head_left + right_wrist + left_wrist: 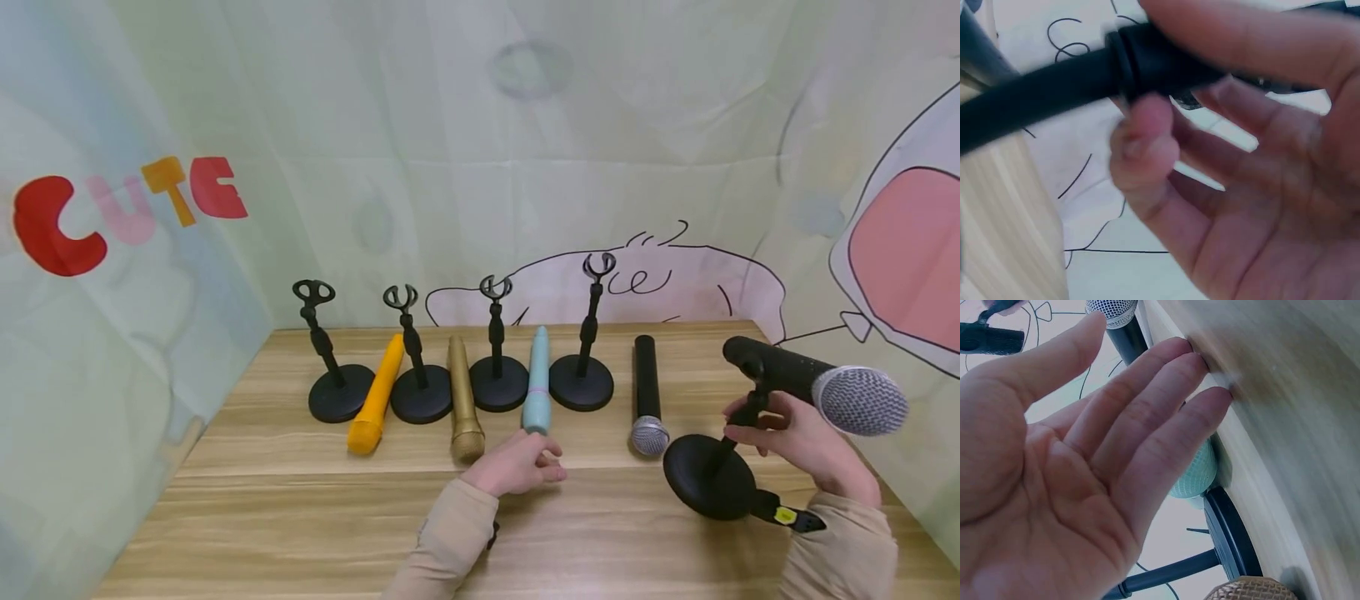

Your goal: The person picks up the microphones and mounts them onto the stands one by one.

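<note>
My right hand (813,442) pinches the stem of a black microphone stand (705,479) between thumb and fingers. The stand is tilted, its round base toward the left. A black microphone with a silver mesh head (858,400) sits in its clip, the head pointing right. In the right wrist view, the fingers (1147,150) curl at the collar of the dark stem (1041,87). Near the head of a light blue microphone (537,383), my left hand (517,465) is held with fingers extended and nothing in them. Its bare palm faces the camera in the left wrist view.
Several black stands with unfilled clips stand in a row, including one at far left (341,396) and one at right (581,383). Among them lie an orange microphone (378,396) and a gold microphone (462,392). Another black microphone (647,387) lies right of them. Printed curtains hang behind.
</note>
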Demonstrator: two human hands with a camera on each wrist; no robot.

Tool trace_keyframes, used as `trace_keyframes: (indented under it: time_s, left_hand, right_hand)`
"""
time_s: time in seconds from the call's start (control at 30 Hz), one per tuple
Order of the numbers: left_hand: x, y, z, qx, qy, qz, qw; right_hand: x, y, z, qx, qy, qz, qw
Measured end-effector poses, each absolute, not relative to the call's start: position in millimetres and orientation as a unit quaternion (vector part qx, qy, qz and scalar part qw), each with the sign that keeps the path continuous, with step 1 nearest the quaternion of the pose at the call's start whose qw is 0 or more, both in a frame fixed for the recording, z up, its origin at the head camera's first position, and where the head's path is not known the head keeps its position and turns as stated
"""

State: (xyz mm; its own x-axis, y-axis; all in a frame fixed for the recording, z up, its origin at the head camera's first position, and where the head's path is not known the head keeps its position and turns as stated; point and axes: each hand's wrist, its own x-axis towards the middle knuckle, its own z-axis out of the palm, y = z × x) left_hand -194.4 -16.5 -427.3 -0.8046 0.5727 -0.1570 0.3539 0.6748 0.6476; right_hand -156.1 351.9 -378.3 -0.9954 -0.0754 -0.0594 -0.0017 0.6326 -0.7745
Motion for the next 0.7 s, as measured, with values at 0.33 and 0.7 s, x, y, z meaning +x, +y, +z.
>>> trace_keyframes:
  time_s: [0.33,0.7]
  left_hand:
    - [-193,-17,-426,0.258,0.900,0.300,0.185]
    - [-191,-14,-428,0.278,0.905,0.273,0.169]
  right_hand:
    - [-173,344,-388,0.057,0.885,-0.455,-0.085]
    - [-207,320,-409,0.090,0.863,-0.356,-0.346]
